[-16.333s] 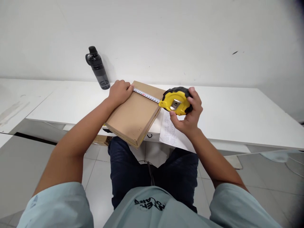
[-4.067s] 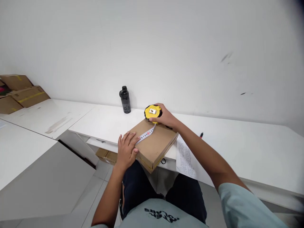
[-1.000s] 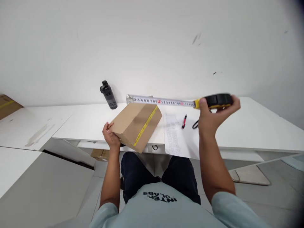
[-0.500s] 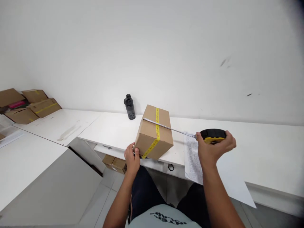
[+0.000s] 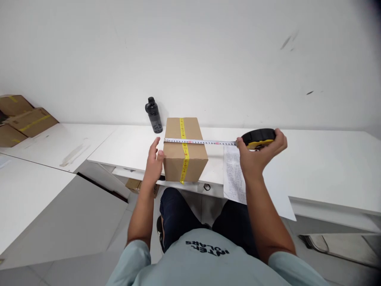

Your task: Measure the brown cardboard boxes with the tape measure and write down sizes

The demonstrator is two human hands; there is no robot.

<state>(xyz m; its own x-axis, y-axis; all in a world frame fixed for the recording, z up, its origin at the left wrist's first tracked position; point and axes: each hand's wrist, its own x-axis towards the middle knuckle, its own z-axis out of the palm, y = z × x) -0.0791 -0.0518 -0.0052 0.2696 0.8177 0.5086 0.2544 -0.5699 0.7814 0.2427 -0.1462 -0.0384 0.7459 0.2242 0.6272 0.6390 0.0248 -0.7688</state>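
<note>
A cardboard box [image 5: 195, 169] with yellow tape over its top and front stands near the front edge of the white table [image 5: 321, 171]. My right hand [image 5: 260, 153] grips a black and yellow tape measure [image 5: 258, 137] to the right of the box. Its white blade [image 5: 205, 142] runs level across the box top, with its end at the box's left edge. My left hand [image 5: 154, 163] is beside the box's left side, fingers apart and holding nothing; whether it touches the box I cannot tell.
A dark bottle [image 5: 154, 116] stands behind the box near the wall. Sheets of paper [image 5: 233, 174], one handwritten, hang over the table's front edge under my right arm. More cardboard boxes [image 5: 32, 119] are stacked at the far left. Another box [image 5: 133, 184] sits below the table.
The box has turned squarer to me and sits flat. My left hand has let go of its lower front corner and opened. The blade now lies flat, its numbers facing up.
</note>
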